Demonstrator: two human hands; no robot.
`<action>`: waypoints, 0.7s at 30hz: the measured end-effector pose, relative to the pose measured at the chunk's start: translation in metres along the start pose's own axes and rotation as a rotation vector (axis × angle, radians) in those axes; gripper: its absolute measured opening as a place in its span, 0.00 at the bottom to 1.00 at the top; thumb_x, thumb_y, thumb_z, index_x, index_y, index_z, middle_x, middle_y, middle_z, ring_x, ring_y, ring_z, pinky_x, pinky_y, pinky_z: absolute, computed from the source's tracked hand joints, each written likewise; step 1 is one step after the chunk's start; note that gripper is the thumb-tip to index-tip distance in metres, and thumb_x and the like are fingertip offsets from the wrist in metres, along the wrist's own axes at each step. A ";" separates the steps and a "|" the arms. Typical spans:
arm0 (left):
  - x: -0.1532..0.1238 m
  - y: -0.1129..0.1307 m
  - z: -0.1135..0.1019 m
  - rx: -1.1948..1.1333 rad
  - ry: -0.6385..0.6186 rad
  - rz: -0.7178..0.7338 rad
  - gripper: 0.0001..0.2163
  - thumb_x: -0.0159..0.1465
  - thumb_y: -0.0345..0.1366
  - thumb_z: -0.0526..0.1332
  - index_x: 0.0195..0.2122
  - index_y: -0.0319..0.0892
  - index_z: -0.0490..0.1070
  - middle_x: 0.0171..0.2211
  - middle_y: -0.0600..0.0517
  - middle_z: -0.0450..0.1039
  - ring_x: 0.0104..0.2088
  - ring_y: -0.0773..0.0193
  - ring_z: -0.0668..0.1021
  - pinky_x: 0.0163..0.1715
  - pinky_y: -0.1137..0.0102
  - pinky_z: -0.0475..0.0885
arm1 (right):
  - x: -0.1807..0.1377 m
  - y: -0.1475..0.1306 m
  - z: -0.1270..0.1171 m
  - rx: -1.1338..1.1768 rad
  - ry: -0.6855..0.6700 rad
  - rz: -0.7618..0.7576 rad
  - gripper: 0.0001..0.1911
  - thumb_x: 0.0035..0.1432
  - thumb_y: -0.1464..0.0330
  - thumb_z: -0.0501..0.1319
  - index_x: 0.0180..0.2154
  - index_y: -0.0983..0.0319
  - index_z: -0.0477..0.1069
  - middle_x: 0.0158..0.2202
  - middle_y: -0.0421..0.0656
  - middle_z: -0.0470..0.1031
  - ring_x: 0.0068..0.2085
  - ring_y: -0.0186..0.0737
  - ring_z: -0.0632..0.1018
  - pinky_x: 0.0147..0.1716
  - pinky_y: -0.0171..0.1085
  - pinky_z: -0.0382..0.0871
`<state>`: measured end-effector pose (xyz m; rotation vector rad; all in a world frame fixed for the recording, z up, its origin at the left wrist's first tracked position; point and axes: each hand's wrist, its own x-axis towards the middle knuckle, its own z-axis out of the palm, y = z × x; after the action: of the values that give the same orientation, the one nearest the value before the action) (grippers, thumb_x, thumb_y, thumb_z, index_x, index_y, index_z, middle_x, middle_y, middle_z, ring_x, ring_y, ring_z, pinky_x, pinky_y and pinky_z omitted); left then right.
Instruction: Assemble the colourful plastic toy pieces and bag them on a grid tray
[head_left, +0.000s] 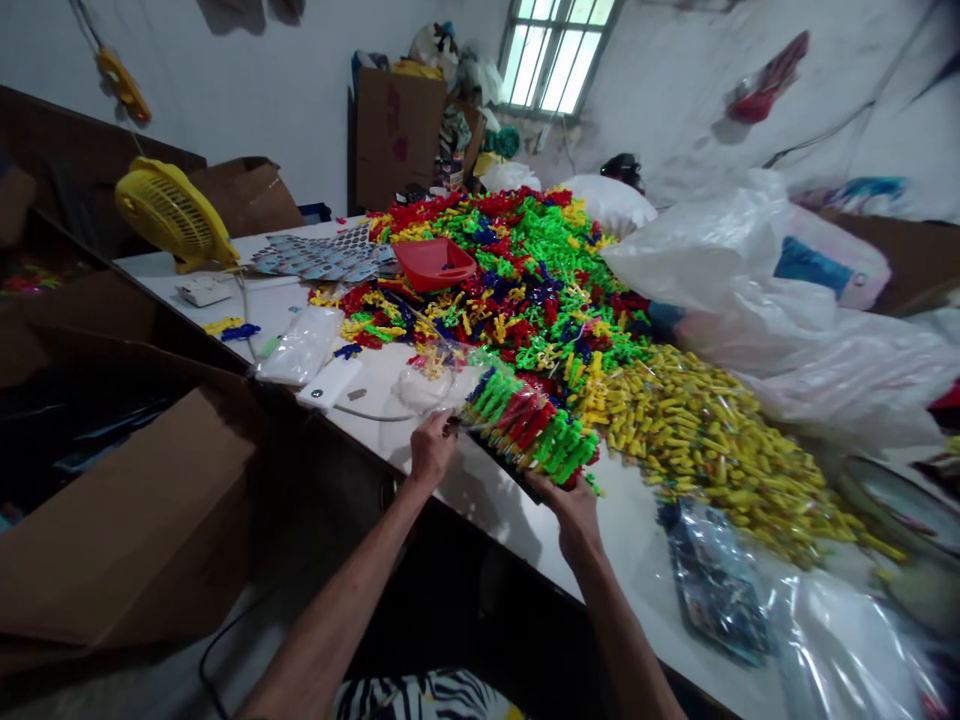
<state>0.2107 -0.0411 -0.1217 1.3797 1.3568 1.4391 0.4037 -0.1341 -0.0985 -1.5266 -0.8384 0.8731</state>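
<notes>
Both my hands hold a clear plastic bag [525, 420] packed with green, red and blue plastic toy pieces, lifted just over the near edge of the white table [487, 490]. My left hand [433, 450] pinches the bag's open end at its upper left. My right hand [574, 505] grips the bag's lower end from underneath, fingers curled. Behind the bag lies a big heap of mixed coloured plastic pieces [525, 270], with a red scoop [433, 262] resting on its left side. To the right of the bag spreads a pile of yellow pieces [712, 440].
A yellow fan [174, 213] stands at the table's far left end, near a white power strip [202, 291]. Flat clear bags [304, 345] lie left of the heap. Large white plastic sacks [787, 310] fill the right side. An open cardboard box [150, 510] stands on the floor at left.
</notes>
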 end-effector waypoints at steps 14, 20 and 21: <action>0.038 0.015 0.001 -0.100 -0.330 -0.009 0.07 0.44 0.22 0.55 0.16 0.38 0.69 0.17 0.55 0.68 0.21 0.69 0.72 0.25 0.75 0.67 | -0.010 -0.013 -0.014 0.100 0.016 0.052 0.26 0.26 0.64 0.73 0.33 0.66 0.71 0.27 0.41 0.76 0.28 0.39 0.75 0.29 0.37 0.71; 0.014 0.027 0.028 -0.185 -0.156 0.002 0.15 0.50 0.27 0.59 0.40 0.40 0.69 0.33 0.52 0.73 0.25 0.71 0.74 0.25 0.77 0.67 | 0.003 -0.034 -0.016 0.291 0.051 0.131 0.22 0.28 0.65 0.72 0.30 0.64 0.70 0.26 0.39 0.75 0.26 0.39 0.77 0.24 0.36 0.75; 0.008 0.028 0.032 -0.198 -0.134 -0.006 0.16 0.49 0.27 0.61 0.41 0.40 0.68 0.36 0.51 0.72 0.26 0.72 0.74 0.24 0.77 0.66 | 0.004 -0.039 -0.019 0.301 0.039 0.135 0.22 0.29 0.65 0.72 0.30 0.64 0.70 0.25 0.39 0.75 0.25 0.39 0.77 0.24 0.36 0.76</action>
<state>0.2453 -0.0317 -0.0969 1.3167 1.1016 1.4092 0.4203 -0.1349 -0.0585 -1.3411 -0.5511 1.0159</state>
